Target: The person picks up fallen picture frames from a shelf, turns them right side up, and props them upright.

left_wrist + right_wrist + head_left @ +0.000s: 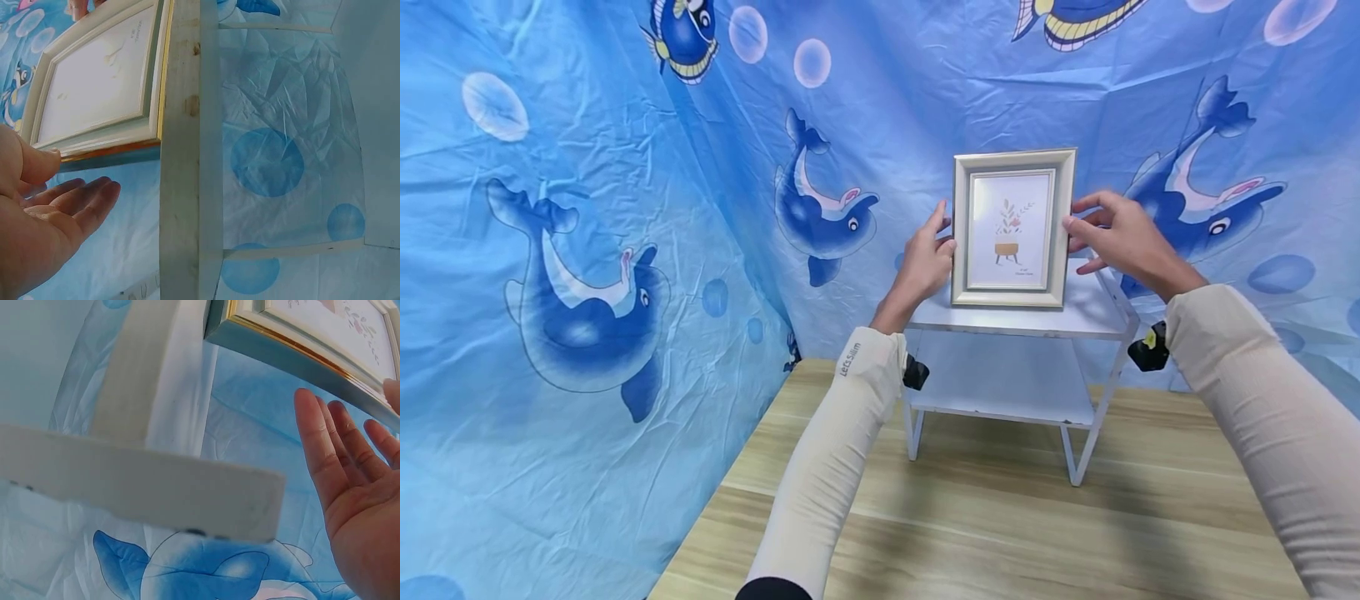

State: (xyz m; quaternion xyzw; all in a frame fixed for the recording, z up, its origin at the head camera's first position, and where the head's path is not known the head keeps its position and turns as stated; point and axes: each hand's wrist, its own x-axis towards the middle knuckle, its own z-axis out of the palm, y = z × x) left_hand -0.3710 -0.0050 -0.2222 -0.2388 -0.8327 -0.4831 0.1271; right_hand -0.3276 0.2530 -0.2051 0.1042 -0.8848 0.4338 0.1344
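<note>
A picture frame (961, 225) with a pale, gold-edged border stands upright on the top shelf of a white rack (925, 315). Its print shows a potted plant. At its left side is my left hand (927, 254); the thumb tip meets the border in the left wrist view, while the other fingers (94, 203) extend loosely, apart from it. On the opposite side, the thumb of my right hand (1123, 237) touches the border. In the right wrist view its other fingers (312, 434) are nearly straight and spread beside the frame. The frame's back is hidden.
The rack has a lower shelf (1000, 375) and stands on a wood-grain surface (985, 533). Behind it and at the left hangs a blue curtain (895, 100) printed with dolphins, fish and bubbles.
</note>
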